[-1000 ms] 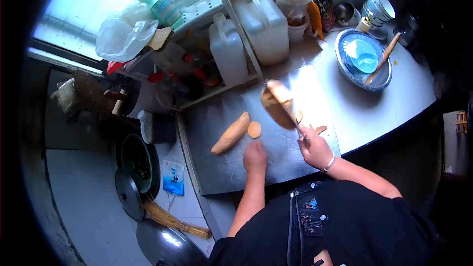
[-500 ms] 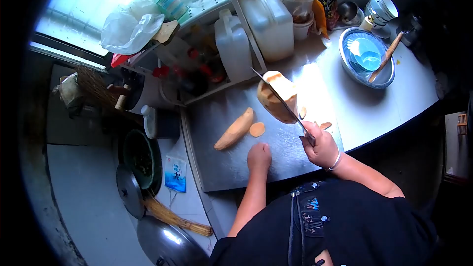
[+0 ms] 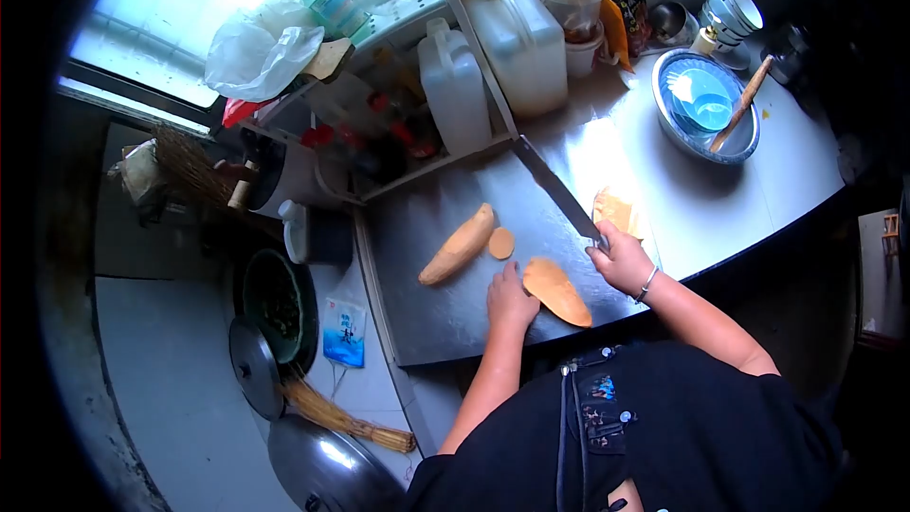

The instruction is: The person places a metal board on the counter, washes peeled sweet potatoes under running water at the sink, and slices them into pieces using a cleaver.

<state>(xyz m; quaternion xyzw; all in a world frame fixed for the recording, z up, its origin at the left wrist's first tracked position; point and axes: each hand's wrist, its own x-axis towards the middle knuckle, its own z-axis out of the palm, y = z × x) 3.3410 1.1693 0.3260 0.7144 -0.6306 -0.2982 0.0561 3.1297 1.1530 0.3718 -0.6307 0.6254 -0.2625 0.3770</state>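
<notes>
My right hand [image 3: 624, 262] grips the handle of a kitchen knife [image 3: 561, 192], its blade slanting up and left above the metal work surface [image 3: 417, 322]. Beside the knife, partly behind my right fingers, lies one peeled sweet potato piece [image 3: 616, 211] in bright glare. A second cut piece [image 3: 557, 294] shows its flat orange face, right against my left hand [image 3: 512, 299]. That hand rests low with its fingers apart; its thumb is partly hidden by the piece. A whole peeled sweet potato [image 3: 458, 245] and a round slice [image 3: 501, 243] lie just beyond my left fingers.
White jugs [image 3: 519, 43] and a rack [image 3: 498, 147] line the back. At the right stands a metal basin [image 3: 706, 156] holding a blue bowl and a wooden-handled tool. Left of the metal surface are a blue-white packet [image 3: 343, 334], a straw brush [image 3: 351, 417] and pot lids [image 3: 327, 465].
The large sweet potato under the blade is now in two pieces, one beside my left hand. My left fist has opened. The knife has swung lower and clear of the pieces.
</notes>
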